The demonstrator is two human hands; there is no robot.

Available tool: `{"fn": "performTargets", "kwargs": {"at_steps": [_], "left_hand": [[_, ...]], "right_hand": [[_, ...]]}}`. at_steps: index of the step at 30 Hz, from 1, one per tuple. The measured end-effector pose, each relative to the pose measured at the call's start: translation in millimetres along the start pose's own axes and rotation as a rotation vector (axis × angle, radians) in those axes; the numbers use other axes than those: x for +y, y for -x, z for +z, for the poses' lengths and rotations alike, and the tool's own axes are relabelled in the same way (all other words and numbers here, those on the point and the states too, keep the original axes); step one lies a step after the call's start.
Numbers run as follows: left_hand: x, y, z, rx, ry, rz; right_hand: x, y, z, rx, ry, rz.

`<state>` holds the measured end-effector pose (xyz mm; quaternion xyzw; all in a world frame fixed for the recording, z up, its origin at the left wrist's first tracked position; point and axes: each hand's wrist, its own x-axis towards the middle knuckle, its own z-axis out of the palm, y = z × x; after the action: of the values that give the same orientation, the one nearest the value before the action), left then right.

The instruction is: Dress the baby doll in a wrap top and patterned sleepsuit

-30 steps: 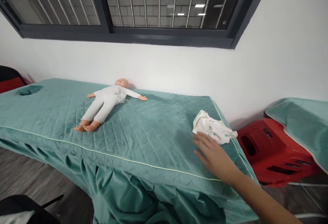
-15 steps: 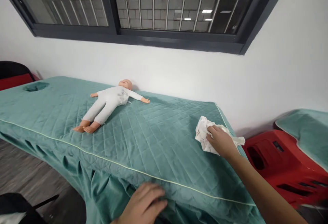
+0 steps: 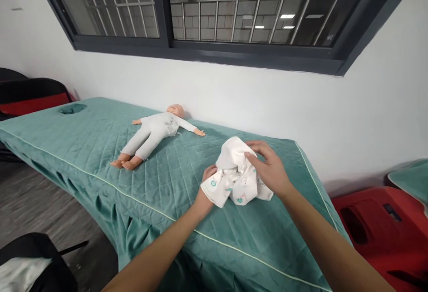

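Observation:
A crumpled white cloth (image 3: 239,187) with small teal and pink prints is held just over the green quilted bed cover (image 3: 160,198). It may be a baby garment; its folds hide the shape. My right hand (image 3: 270,169) pinches its upper right part between thumb and fingers. At its left side my left hand (image 3: 205,194) grips it, some fingers hidden behind the fabric. A baby doll (image 3: 155,129) in a pale grey-white suit lies on its back farther left, head toward the wall, arms spread, apart from both hands.
A red plastic chair or stool (image 3: 374,220) stands past the bed's right end, beside another green cover (image 3: 411,178). Black and red chairs (image 3: 36,96) are at the far left. A black seat with white fabric (image 3: 25,269) is at lower left. A barred window (image 3: 247,55) is above the bed.
My right hand has brought the white cloth leftward from the bed's right end. My left hand has risen from the front edge and taken hold of it. The doll stays put.

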<state>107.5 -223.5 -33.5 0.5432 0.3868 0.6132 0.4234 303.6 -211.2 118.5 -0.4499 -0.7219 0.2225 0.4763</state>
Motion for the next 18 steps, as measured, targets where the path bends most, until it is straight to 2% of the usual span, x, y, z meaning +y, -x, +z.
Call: {"fn": "performTargets", "kwargs": {"at_steps": [3, 6, 8, 12, 15, 18], "left_hand": [[2.1, 3.7, -4.5, 0.011, -0.022, 0.039], [9.1, 6.3, -6.5, -0.043, 0.008, -0.033], [13.3, 6.6, -6.4, -0.035, 0.04, -0.096], [20.4, 4.4, -5.0, 0.137, 0.211, -0.138], [23.3, 3.6, -6.1, 0.227, 0.386, -0.185], [18.6, 4.8, -9.1, 0.237, 0.391, -0.208]], "right_hand": [[14.0, 0.8, -7.9, 0.079, 0.013, 0.064], [24.9, 2.1, -22.2, 0.189, -0.118, 0.204], [28.4, 0.9, -32.3, 0.27, -0.255, 0.33], [25.7, -11.2, -51.9, 0.316, -0.499, 0.518], [14.0, -29.4, -65.5, 0.331, -0.611, 0.532], [-6.3, -53.3, -73.6, 0.274, -0.609, 0.495]]}}
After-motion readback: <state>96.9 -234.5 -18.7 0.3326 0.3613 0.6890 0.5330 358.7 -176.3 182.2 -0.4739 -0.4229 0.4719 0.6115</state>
